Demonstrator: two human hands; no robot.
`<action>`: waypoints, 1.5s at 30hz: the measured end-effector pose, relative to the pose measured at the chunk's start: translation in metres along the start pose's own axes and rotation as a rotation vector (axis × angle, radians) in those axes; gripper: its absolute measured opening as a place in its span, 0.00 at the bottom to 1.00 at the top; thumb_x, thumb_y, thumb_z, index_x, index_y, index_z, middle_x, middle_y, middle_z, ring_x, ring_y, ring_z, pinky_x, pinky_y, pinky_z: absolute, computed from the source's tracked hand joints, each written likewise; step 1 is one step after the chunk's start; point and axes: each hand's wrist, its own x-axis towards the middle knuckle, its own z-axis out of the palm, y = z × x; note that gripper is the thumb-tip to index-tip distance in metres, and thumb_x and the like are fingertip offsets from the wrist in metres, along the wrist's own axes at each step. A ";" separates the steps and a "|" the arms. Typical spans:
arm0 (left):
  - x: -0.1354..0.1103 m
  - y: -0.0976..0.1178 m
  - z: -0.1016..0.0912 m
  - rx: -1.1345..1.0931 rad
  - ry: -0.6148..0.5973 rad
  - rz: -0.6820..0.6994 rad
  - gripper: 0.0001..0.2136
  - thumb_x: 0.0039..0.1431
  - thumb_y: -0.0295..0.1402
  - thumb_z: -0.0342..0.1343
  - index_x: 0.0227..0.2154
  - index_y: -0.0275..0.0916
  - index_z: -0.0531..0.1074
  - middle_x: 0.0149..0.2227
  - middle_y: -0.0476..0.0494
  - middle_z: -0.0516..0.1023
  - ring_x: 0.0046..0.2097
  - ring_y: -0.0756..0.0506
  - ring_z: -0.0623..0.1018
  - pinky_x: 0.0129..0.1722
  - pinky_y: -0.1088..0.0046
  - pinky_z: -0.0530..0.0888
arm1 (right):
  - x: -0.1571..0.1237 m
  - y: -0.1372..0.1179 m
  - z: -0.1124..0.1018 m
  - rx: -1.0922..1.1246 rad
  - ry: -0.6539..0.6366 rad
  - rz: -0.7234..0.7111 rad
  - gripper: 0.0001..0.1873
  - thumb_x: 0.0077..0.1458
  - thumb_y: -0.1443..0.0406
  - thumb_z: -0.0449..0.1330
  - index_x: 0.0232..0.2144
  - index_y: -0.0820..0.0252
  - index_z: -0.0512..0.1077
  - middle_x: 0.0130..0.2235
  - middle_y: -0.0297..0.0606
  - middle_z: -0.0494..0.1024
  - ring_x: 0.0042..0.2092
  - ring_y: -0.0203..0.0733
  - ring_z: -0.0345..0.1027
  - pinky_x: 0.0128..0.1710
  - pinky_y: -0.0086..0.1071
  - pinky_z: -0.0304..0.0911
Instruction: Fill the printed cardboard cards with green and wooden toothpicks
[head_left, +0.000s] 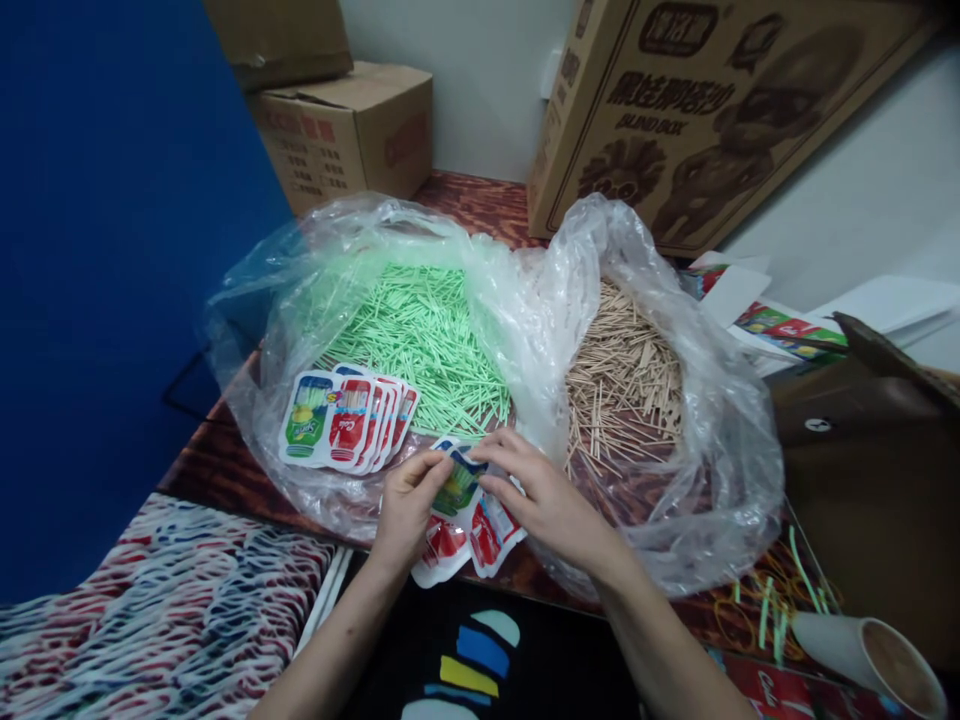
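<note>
Between my two hands is a small white-edged printed packet (459, 492) with a green can-shaped picture. My left hand (405, 510) pinches its left edge between thumb and fingers. On the other side, my right hand (544, 500) has thumb and fingers closed at its upper right edge. Red cola-print packet parts (444, 548) show just below the hands; whether they belong to one packet or two is unclear. To the upper left lies a fanned stack of similar green-and-red packets (349, 420). Behind it, light green thin sticks (427, 335) fill an opened clear plastic bag (277, 270).
Brown thin sticks (626, 375) lie in a second clear bag (720, 480). Many packets are packed in rows (172, 610) at lower left. A paper cup (870, 650) lies tipped beside rubber bands (742, 610). Cardboard boxes (390, 130) stand behind; a blue panel (112, 250) borders the left.
</note>
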 end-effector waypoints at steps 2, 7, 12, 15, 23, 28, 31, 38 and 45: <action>0.000 0.000 0.000 0.002 0.009 -0.001 0.09 0.49 0.38 0.63 0.28 0.37 0.77 0.29 0.50 0.77 0.31 0.50 0.74 0.32 0.77 0.71 | 0.000 0.000 -0.001 0.012 0.002 0.017 0.15 0.60 0.67 0.54 0.49 0.51 0.70 0.44 0.38 0.70 0.48 0.43 0.65 0.50 0.38 0.61; 0.000 0.010 0.001 0.015 0.003 0.037 0.08 0.49 0.37 0.63 0.29 0.37 0.77 0.29 0.49 0.76 0.32 0.50 0.73 0.33 0.77 0.71 | -0.002 -0.007 -0.005 -0.046 0.029 0.007 0.14 0.59 0.68 0.55 0.48 0.52 0.69 0.44 0.39 0.70 0.49 0.44 0.64 0.50 0.39 0.60; -0.002 0.011 0.005 0.032 -0.013 0.061 0.08 0.51 0.37 0.62 0.29 0.38 0.77 0.30 0.49 0.77 0.32 0.50 0.73 0.34 0.77 0.71 | -0.003 -0.010 -0.004 -0.143 0.107 0.012 0.10 0.59 0.70 0.54 0.42 0.54 0.70 0.42 0.38 0.71 0.45 0.44 0.65 0.45 0.37 0.61; -0.002 0.016 0.003 0.087 -0.081 0.080 0.08 0.53 0.37 0.60 0.29 0.38 0.77 0.31 0.47 0.77 0.34 0.48 0.74 0.36 0.75 0.71 | -0.004 -0.009 -0.004 -0.181 0.063 0.012 0.07 0.60 0.70 0.53 0.36 0.56 0.70 0.35 0.36 0.72 0.39 0.41 0.65 0.39 0.34 0.60; 0.009 0.054 -0.016 0.411 -0.733 -0.257 0.14 0.42 0.36 0.68 0.32 0.36 0.76 0.28 0.49 0.76 0.32 0.46 0.74 0.30 0.76 0.70 | -0.023 -0.018 -0.006 0.098 0.079 0.032 0.08 0.58 0.73 0.55 0.37 0.57 0.69 0.35 0.32 0.72 0.39 0.36 0.67 0.40 0.29 0.60; 0.006 0.044 -0.002 0.475 -0.602 -0.208 0.11 0.52 0.40 0.59 0.28 0.35 0.76 0.26 0.47 0.76 0.29 0.46 0.73 0.31 0.74 0.70 | -0.036 -0.002 -0.004 0.048 0.210 0.197 0.05 0.56 0.71 0.58 0.35 0.57 0.67 0.33 0.29 0.71 0.37 0.35 0.65 0.37 0.27 0.57; 0.000 0.036 0.005 0.415 -0.503 -0.151 0.10 0.53 0.38 0.59 0.33 0.36 0.77 0.32 0.44 0.79 0.36 0.43 0.75 0.38 0.71 0.71 | -0.040 0.011 -0.001 -0.040 0.248 0.158 0.14 0.57 0.69 0.58 0.21 0.60 0.60 0.27 0.28 0.66 0.31 0.33 0.61 0.32 0.26 0.53; -0.019 0.024 0.030 0.347 -0.323 -0.162 0.10 0.40 0.34 0.67 0.27 0.36 0.77 0.25 0.49 0.77 0.28 0.47 0.73 0.30 0.75 0.70 | -0.042 0.019 0.018 -0.214 0.519 0.030 0.21 0.59 0.61 0.58 0.18 0.59 0.56 0.23 0.29 0.61 0.28 0.34 0.55 0.29 0.30 0.48; -0.023 0.027 0.033 0.406 -0.304 -0.069 0.08 0.48 0.37 0.63 0.24 0.36 0.76 0.25 0.49 0.77 0.29 0.48 0.72 0.31 0.75 0.68 | -0.051 0.044 -0.010 0.023 0.398 0.175 0.16 0.62 0.60 0.51 0.23 0.59 0.66 0.25 0.31 0.69 0.29 0.35 0.62 0.29 0.28 0.54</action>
